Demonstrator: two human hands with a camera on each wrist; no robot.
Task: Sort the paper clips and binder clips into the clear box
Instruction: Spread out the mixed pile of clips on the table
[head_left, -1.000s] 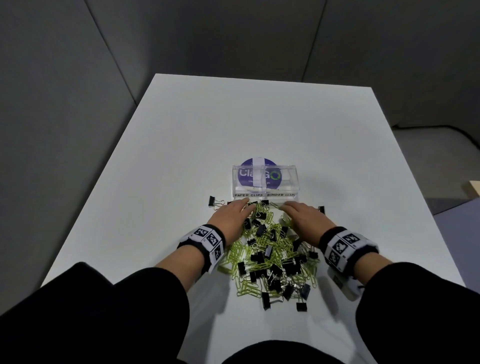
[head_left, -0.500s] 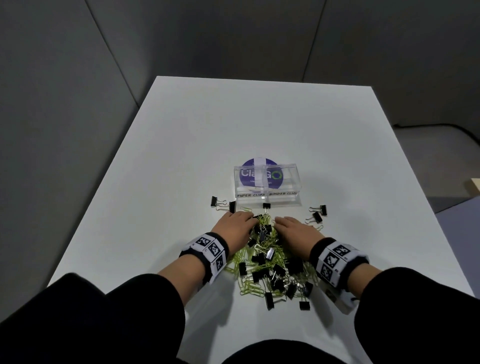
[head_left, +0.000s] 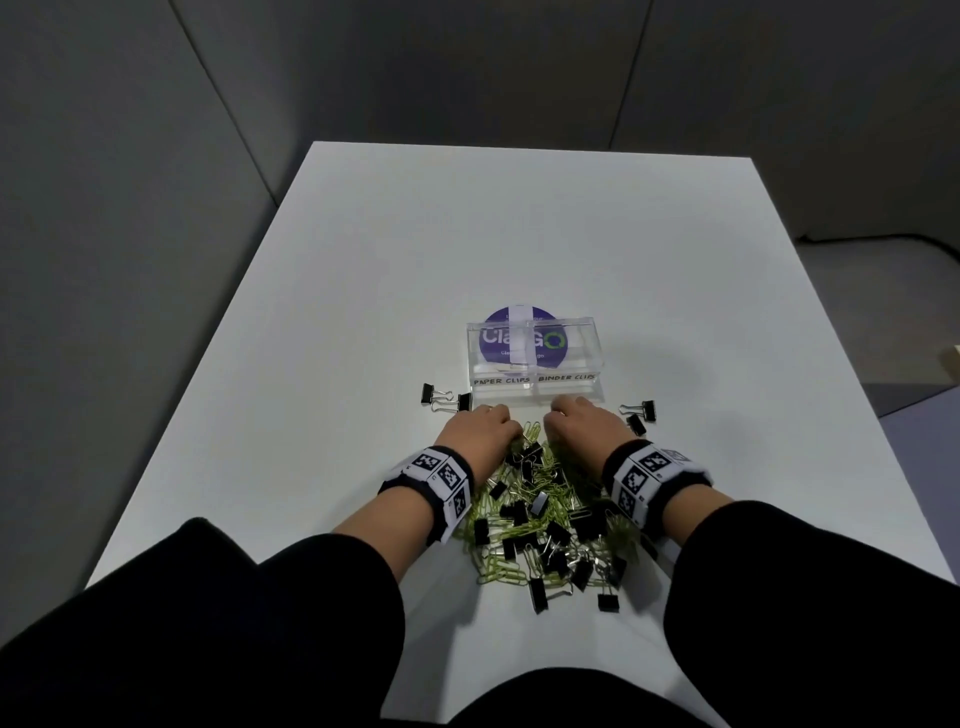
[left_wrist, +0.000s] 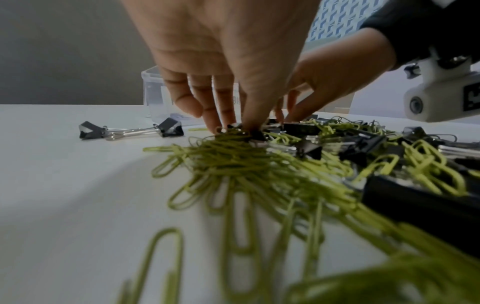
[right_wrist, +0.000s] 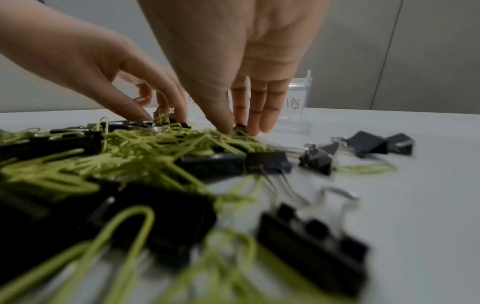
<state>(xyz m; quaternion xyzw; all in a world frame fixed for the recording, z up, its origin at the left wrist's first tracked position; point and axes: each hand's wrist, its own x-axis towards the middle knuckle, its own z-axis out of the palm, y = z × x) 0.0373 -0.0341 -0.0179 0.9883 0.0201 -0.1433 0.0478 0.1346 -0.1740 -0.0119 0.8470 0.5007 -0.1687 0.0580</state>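
Both the left hand and right hand pinch black binder clips from the green paper clips before the clear box.

One head view from above, two low wrist views close to the pile.

The head camera looks forward and down over the tabletop. Each wrist camera sits low, just over the tabletop, and looks along its hand toward the clear box. All three share the mixed clips, and each wrist view also catches the other hand.
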